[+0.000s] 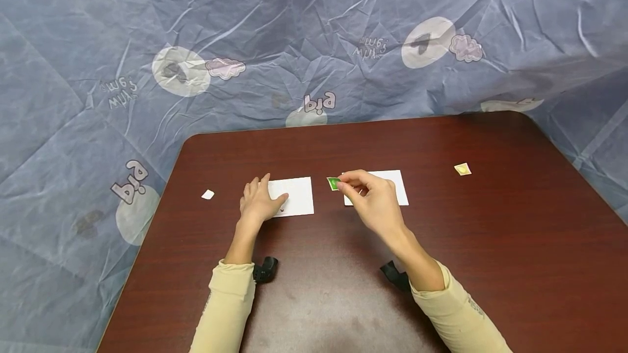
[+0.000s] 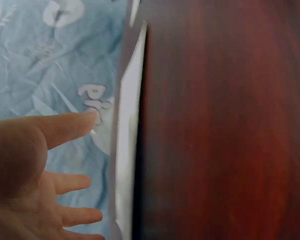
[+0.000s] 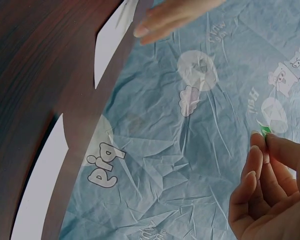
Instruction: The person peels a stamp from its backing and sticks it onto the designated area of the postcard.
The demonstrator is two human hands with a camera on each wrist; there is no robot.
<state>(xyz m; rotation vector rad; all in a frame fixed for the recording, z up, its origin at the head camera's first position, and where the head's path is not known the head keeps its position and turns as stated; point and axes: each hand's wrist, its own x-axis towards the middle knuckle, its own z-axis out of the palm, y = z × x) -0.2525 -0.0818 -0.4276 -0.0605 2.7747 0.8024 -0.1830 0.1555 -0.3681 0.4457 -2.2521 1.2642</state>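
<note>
Cream sleeves (image 1: 224, 304) | right hand (image 1: 376, 199) pinches green card (image 1: 333, 183), jutting leftward, long axis unclear | left hand (image 1: 257, 201) spread

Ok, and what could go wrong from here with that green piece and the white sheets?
The right hand pinches the small green piece near one end, so it might slip or twist. In the head view, the spread left hand overlaps the left white sheet and could nudge it askew.
</note>
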